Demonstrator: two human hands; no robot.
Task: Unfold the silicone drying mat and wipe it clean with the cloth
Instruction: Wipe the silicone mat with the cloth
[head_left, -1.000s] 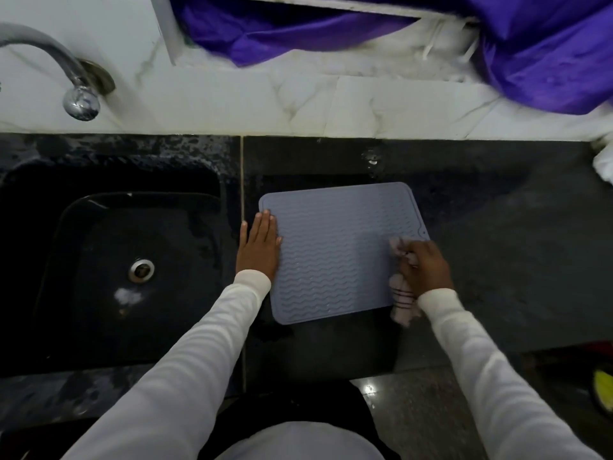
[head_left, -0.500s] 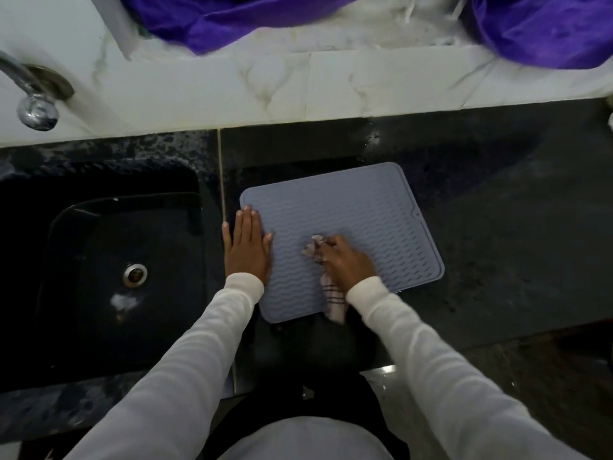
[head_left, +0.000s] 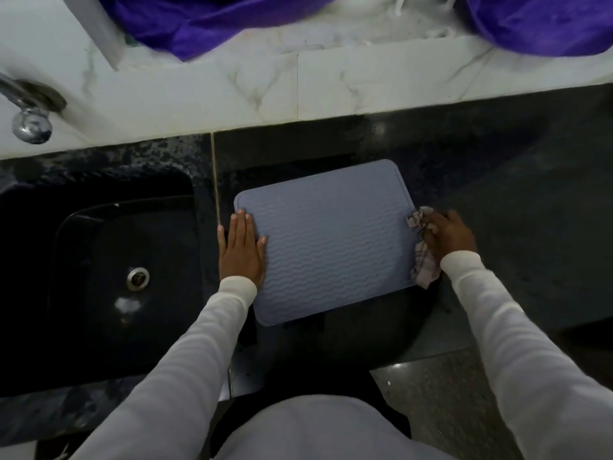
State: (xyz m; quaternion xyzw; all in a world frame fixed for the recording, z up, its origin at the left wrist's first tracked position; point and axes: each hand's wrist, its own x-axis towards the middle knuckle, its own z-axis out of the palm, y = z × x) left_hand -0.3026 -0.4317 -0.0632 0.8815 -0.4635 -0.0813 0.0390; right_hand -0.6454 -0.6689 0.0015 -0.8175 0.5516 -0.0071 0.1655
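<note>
On the dark stone counter [head_left: 497, 200] just right of the sink [head_left: 109, 260], I see the silicone drying mat [head_left: 331, 247] lying fully unfolded and flat, its wavy ridged face up, slightly skewed so its far right corner points toward the marble backsplash [head_left: 298, 91]. My left hand [head_left: 240, 249] rests palm-down on the mat's left edge — fingers straight and together, thumb out over the ridges, little finger off the mat on the counter. It grips nothing; it only presses. My right hand [head_left: 446, 232] is at the mat's right edge, fingers curled round a bunched pale checked cloth [head_left: 424, 260]. One crumpled end of the cloth sticks out past the fingertips onto the mat's right border, and the other end hangs out below the wrist, overlapping the mat's near right corner. Both white sleeves [head_left: 185, 353] reach in from the bottom of the view. At far left a chrome tap [head_left: 30, 121] juts from the backsplash above the sink, and purple fabric [head_left: 212, 18] is draped along the ledge behind.
</note>
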